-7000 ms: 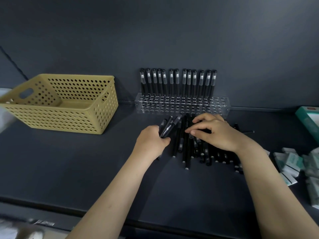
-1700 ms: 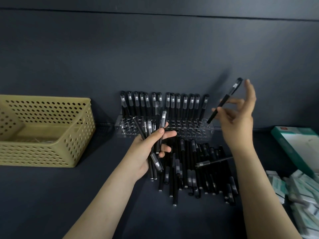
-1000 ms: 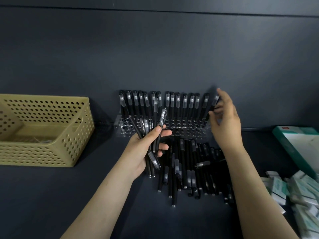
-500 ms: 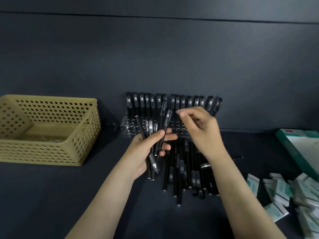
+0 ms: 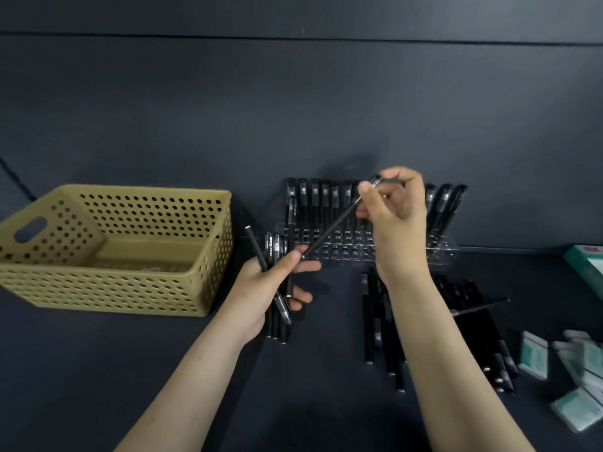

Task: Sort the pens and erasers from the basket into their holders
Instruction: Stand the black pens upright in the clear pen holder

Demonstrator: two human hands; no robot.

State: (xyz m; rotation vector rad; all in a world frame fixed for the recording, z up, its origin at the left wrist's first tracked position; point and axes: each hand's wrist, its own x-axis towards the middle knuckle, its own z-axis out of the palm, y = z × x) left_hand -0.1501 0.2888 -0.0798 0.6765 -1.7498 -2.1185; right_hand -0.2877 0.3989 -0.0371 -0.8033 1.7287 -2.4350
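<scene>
Pens (image 5: 276, 246) fill your left hand (image 5: 264, 288) in the middle of the frame: its fingers and thumb are curled around a small bundle that stands roughly upright, sticking out above and below the fist. Your right hand (image 5: 398, 220), raised just right of centre, pinches one more pen (image 5: 332, 226) at its upper end between thumb and fingertips. That single pen slants down and to the left, and its lower tip ends right beside your left thumb; whether it touches, you cannot tell. Behind both hands the clear holder (image 5: 342, 252) sits against the back wall with a row of pens (image 5: 315, 200) standing in it, partly hidden by your right hand. Loose pens (image 5: 368, 321) lie on the desk (image 5: 98, 370) below the holder, on either side of your right forearm. The yellow perforated basket (image 5: 98, 288) stands at the left of the frame, well apart from your hands. Wrapped erasers (image 5: 533, 355) lie scattered at the lower right, near a green box (image 5: 584, 265) at the right edge.
</scene>
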